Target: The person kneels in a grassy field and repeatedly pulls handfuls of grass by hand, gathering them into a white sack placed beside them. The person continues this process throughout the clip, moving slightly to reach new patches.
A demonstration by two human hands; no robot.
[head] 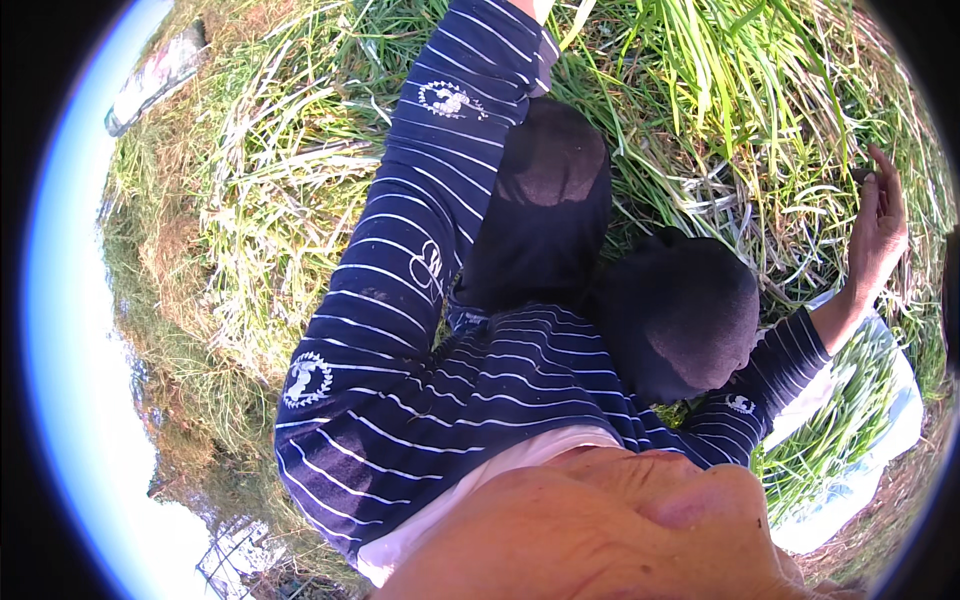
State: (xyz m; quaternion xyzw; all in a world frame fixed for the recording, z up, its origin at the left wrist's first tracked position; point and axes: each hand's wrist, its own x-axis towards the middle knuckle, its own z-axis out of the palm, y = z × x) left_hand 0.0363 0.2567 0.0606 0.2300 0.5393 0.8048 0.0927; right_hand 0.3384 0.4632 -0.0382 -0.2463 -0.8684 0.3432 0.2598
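My left forearm, in a navy sleeve with white stripes, reaches to the top edge, where only a bit of bare wrist shows. The left hand itself is out of view, beyond the top edge near tall green grass [697,52]. My right hand [879,225] is out at the right, above the grass, with its fingers bent. A small dark thing shows by its thumb tip; whether the hand grips it is unclear. Below the right forearm lies a pale plastic sheet or bag [896,442] with long green blades [832,431] on it.
My two knees in dark trousers [551,157] are bent in front of me. Matted, partly dry grass [292,150] covers the ground at left. A pale, bulky object [157,75] stands at upper left. A thin frame-like structure [225,551] appears at lower left.
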